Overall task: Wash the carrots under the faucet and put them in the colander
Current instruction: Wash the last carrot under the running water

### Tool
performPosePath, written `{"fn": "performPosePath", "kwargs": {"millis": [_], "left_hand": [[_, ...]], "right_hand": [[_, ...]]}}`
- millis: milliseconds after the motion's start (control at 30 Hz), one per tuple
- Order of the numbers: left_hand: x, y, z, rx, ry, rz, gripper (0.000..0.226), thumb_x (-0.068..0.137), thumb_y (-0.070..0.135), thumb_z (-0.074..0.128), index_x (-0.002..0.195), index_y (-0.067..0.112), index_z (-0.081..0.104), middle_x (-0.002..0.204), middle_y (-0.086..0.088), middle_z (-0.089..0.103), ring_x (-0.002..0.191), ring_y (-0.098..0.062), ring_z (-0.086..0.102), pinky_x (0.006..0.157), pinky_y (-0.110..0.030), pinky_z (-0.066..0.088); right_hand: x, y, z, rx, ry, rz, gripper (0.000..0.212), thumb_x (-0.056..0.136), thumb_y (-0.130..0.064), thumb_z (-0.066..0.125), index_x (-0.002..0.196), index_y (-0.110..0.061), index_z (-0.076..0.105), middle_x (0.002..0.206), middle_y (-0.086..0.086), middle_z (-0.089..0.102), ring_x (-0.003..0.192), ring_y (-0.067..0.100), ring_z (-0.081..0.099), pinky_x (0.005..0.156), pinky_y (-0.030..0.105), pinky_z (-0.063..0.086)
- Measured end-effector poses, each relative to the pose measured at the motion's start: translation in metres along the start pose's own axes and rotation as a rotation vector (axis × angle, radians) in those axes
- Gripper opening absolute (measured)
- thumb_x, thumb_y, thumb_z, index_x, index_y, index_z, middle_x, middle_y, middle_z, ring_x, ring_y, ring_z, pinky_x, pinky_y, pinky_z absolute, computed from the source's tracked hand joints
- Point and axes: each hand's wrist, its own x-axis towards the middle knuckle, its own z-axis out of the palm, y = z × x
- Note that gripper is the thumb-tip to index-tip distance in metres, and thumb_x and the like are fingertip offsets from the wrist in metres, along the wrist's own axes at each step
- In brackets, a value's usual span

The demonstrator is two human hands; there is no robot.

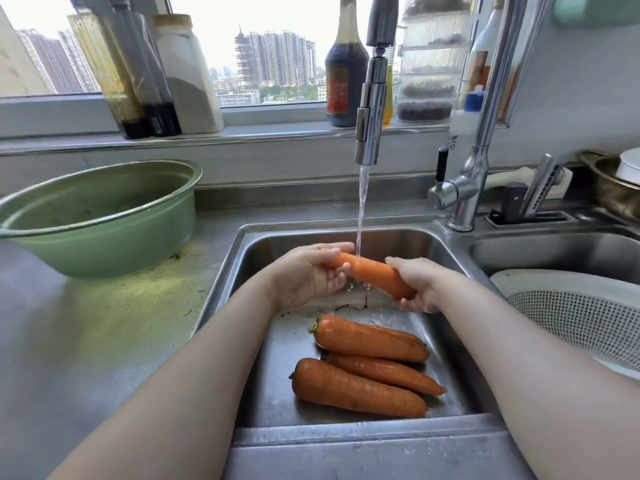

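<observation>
An orange carrot (pixel 372 273) is held level over the steel sink (pixel 242 268), right under the water stream falling from the faucet (pixel 372 109). My left hand (pixel 306 277) grips its narrow left end. Its thick right end sits in the grip of my right hand (pixel 420 284). Three more wet carrots (pixel 363 368) lie on the sink floor, nearer to me than the hands. The white colander (pixel 575 310) sits in the second basin at the right edge, and nothing shows inside it.
A large green basin (pixel 100 216) stands on the steel counter at the left. Sauce bottles (pixel 346 71) and jars line the window sill behind the sink. At the right, behind the faucet base (pixel 460 202), stand a knife block and a pot.
</observation>
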Motion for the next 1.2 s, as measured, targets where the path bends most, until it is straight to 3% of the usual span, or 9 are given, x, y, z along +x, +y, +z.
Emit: {"fn": "performPosePath", "kwargs": {"millis": [133,267,367,467,600,833,967,1100,1200], "left_hand": [[0.013,-0.013,0.014,0.105,0.219,0.101,0.032,0.111,0.028,0.046,0.123,0.002,0.06,0.109,-0.023,0.068,0.063,-0.015,0.066,0.059,-0.024,0.058],[0.02,-0.017,0.036,0.18,0.386,0.069,0.041,0.11,0.044,0.043,0.113,0.007,0.061,0.071,-0.01,0.07,0.05,-0.017,0.059,0.044,-0.022,0.049],[0.019,-0.013,0.037,0.129,0.339,0.022,0.052,0.112,0.047,0.031,0.105,0.009,0.065,0.079,-0.01,0.071,0.053,-0.018,0.054,0.043,-0.022,0.045],[0.016,-0.011,0.028,0.276,0.179,-0.003,0.049,0.114,0.039,0.029,0.115,0.015,0.071,0.108,-0.004,0.077,0.068,-0.015,0.052,0.054,-0.02,0.048],[0.01,-0.003,0.013,0.3,0.058,0.112,0.041,0.113,0.029,0.032,0.133,0.017,0.065,0.131,0.002,0.071,0.062,-0.006,0.046,0.073,-0.022,0.042],[0.003,-0.006,0.017,0.577,0.21,0.338,0.023,0.106,0.024,0.057,0.121,0.03,0.074,0.117,0.008,0.077,0.113,-0.008,0.07,0.109,-0.032,0.047],[0.005,-0.009,0.029,0.41,0.263,0.372,0.018,0.102,0.018,0.065,0.116,0.023,0.075,0.112,0.0,0.079,0.101,-0.015,0.076,0.081,-0.021,0.058],[0.011,-0.012,0.035,0.296,0.44,0.424,0.012,0.096,0.021,0.073,0.104,0.017,0.081,0.095,-0.005,0.081,0.086,-0.022,0.077,0.072,-0.031,0.062],[0.016,-0.013,0.034,0.232,0.567,0.44,0.015,0.093,0.033,0.077,0.104,0.023,0.08,0.097,-0.003,0.08,0.094,-0.024,0.077,0.081,-0.038,0.063]], "right_hand": [[-0.013,-0.001,0.006,-0.285,-0.071,-0.193,0.041,0.102,-0.049,0.044,0.101,-0.021,0.074,0.088,0.007,0.071,0.076,0.023,0.062,0.071,0.035,0.048],[-0.031,-0.005,0.022,-0.046,-0.469,-0.501,0.032,0.101,-0.045,0.055,0.104,-0.015,0.068,0.077,0.001,0.065,0.075,0.011,0.064,0.075,0.025,0.053],[-0.026,-0.005,0.019,-0.074,-0.494,-0.567,0.014,0.097,-0.023,0.069,0.102,-0.011,0.064,0.087,0.003,0.069,0.082,0.011,0.07,0.079,0.024,0.057],[-0.017,0.001,0.012,-0.158,-0.501,-0.565,0.038,0.087,-0.03,0.074,0.119,-0.009,0.07,0.1,0.007,0.074,0.1,0.019,0.069,0.092,0.034,0.055],[-0.015,0.002,0.011,-0.144,-0.42,-0.566,0.054,0.081,-0.043,0.085,0.116,-0.003,0.074,0.097,0.01,0.072,0.09,0.02,0.068,0.093,0.045,0.055],[-0.014,0.003,0.007,-0.082,-0.421,-0.588,0.042,0.08,-0.045,0.077,0.11,-0.016,0.078,0.093,0.001,0.074,0.091,0.019,0.069,0.086,0.04,0.058],[-0.019,-0.001,0.012,-0.063,-0.399,-0.607,0.05,0.089,-0.042,0.069,0.116,0.0,0.071,0.088,0.002,0.07,0.086,0.02,0.065,0.082,0.041,0.055],[-0.02,-0.002,0.017,-0.075,-0.449,-0.57,0.036,0.093,-0.035,0.075,0.12,-0.011,0.072,0.09,0.001,0.074,0.083,0.015,0.069,0.078,0.033,0.057],[-0.018,-0.003,0.018,-0.238,-0.491,-0.497,0.04,0.085,-0.013,0.085,0.121,-0.016,0.069,0.103,0.002,0.078,0.101,0.019,0.074,0.094,0.037,0.058]]}}
